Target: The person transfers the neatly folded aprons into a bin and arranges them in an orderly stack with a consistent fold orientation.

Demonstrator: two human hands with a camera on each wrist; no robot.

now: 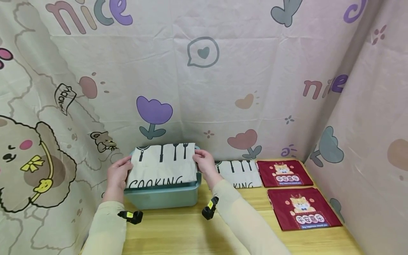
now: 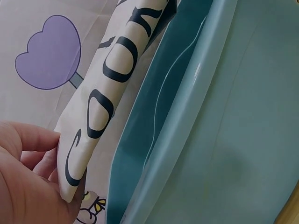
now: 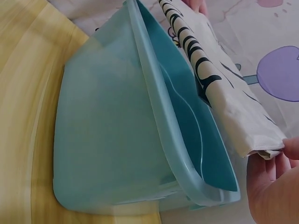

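A folded white cloth point(image 1: 162, 164) printed with black utensils and the word COOKING is held by its two side edges over a light teal plastic bin point(image 1: 162, 198). My left hand point(image 1: 118, 173) pinches its left edge, thumb on top and fingers beneath, as the left wrist view shows. On the opposite edge my right hand point(image 1: 206, 163) grips the cloth the same way; in the right wrist view the fingers point(image 3: 268, 172) lie under its corner. Between the cloth's lettered front fold and the bin's rim point(image 2: 187, 112), the teal inner wall shows. The bin's floor is hidden.
Right of the bin, a similar white printed cloth point(image 1: 243, 173) lies folded on the wooden table point(image 1: 178, 233), partly behind my right arm. Two folded dark red cloths with a cartoon animal, a rear one point(image 1: 264, 173) and a front one point(image 1: 280, 209), lie farther right. Printed curtains point(image 1: 204, 88) enclose the table.
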